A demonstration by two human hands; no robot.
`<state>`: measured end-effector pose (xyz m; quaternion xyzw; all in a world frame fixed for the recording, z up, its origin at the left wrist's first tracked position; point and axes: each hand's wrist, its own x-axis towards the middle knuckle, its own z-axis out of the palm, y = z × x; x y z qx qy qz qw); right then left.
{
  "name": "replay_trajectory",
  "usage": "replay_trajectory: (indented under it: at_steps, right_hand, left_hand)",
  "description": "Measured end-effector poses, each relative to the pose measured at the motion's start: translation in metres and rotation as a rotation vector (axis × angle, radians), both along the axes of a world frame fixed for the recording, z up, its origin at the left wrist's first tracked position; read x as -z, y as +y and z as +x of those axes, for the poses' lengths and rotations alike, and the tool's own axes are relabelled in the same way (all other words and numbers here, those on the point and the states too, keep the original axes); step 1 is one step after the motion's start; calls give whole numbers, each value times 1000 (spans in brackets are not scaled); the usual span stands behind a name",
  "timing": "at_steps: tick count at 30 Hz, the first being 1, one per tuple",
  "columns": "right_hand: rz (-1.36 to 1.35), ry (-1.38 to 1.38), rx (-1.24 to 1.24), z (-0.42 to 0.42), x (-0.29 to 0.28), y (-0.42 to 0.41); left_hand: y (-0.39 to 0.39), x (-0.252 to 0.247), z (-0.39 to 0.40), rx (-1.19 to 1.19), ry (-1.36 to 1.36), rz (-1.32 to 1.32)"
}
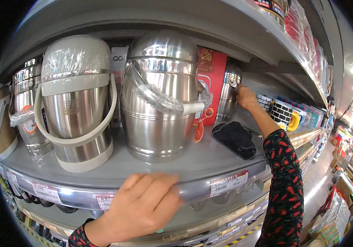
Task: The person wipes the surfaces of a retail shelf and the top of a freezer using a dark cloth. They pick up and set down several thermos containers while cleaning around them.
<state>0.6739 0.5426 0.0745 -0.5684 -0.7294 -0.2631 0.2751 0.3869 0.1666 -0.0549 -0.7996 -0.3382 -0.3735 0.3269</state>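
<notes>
My right hand (246, 96) reaches to the back of the shelf and touches the side of a slim steel container (229, 89); whether its fingers close on it is hard to tell. In front of that container lies a crumpled dark cloth (235, 138). My left hand (147, 197), slightly blurred, is at the shelf's front edge with curled fingers and no object visible in it. Behind it stands a large steel insulated pot (161, 123) with a plastic-wrapped handle. To its left is a steel food carrier (77, 105) with a pale lid and handle.
More steel containers (29, 123) stand at the far left. A red box (215, 83) is behind the large pot. Brick-patterned mugs (281, 112) stand on the right. An upper shelf (226, 40) overhangs the goods; price labels (229, 183) line the front edge (195, 191).
</notes>
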Motion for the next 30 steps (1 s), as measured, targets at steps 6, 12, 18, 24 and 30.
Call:
replay_trajectory:
  at_steps: [6, 12, 18, 24, 30]
  right_hand:
    - [138, -102, -53, 13, 5, -34]
    - [151, -83, -72, 25, 7, -59]
    - [165, -47, -172, 37, 10, -70]
    - [277, -43, -210, 29, 25, -90]
    - [-278, -62, -277, -27, 45, -164]
  left_hand:
    - [5, 1, 3, 11, -20, -23]
    - [0, 0, 4, 1, -25, -28]
    - [3, 1, 4, 11, -33, -24]
    - [0, 0, 6, 6, -23, 14]
    - [-1, 1, 5, -9, -31, 34]
